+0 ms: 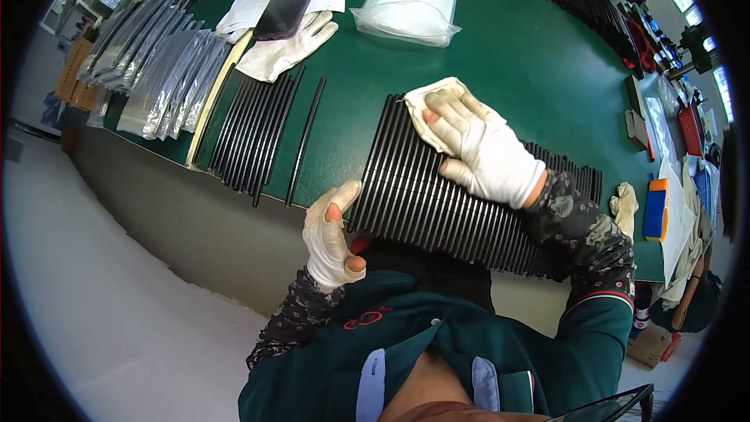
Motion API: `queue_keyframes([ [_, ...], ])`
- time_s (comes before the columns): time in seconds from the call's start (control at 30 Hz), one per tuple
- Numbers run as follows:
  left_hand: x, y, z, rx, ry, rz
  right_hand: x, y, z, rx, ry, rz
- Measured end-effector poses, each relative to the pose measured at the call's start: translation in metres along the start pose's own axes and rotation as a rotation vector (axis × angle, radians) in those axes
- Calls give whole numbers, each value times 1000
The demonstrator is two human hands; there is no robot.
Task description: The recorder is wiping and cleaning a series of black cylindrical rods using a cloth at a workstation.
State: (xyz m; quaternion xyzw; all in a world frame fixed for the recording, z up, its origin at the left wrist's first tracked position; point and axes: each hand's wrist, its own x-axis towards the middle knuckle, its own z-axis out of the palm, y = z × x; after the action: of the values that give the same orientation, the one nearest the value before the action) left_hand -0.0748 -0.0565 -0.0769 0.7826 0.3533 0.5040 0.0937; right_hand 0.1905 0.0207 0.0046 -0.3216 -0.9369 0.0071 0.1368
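Observation:
A long row of thin black strips lies side by side on the green table. My right hand, in a white glove with cut fingertips, presses a folded white cloth flat onto the far end of the row. My left hand, gloved the same way, rests against the near left edge of the row at the table's front edge, holding nothing. A second, smaller group of black strips lies to the left, with one single strip apart from it.
Silver foil bags are stacked at far left. A dark phone lies on papers and a spare white glove. A clear bag of white material sits at the back; more black strips far right; a blue-orange block near right.

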Motion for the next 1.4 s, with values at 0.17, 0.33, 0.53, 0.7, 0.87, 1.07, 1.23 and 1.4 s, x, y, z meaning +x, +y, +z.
queue_keyframes([
  [0.17,-3,-3,0,28,9,-15,-12,-57,5,445,-49,-207],
  [0.33,2,-2,-1,4,-7,-9,-13,-25,-10,58,-24,-5],
  [0.53,15,12,-17,128,-125,49,-42,-39,-20,65,-156,29],
  [0.7,40,20,-21,175,-543,241,-43,-35,-18,87,-93,53],
  [0.87,41,17,-23,148,-580,202,-42,-36,-19,91,-102,57],
  [1.07,39,10,-25,140,-539,195,-40,-39,-22,77,-124,67],
  [1.23,36,11,-24,140,-549,268,-27,-51,-20,289,-190,-69],
  [1.4,35,6,-19,81,-414,290,15,8,-1,3,2,45],
])
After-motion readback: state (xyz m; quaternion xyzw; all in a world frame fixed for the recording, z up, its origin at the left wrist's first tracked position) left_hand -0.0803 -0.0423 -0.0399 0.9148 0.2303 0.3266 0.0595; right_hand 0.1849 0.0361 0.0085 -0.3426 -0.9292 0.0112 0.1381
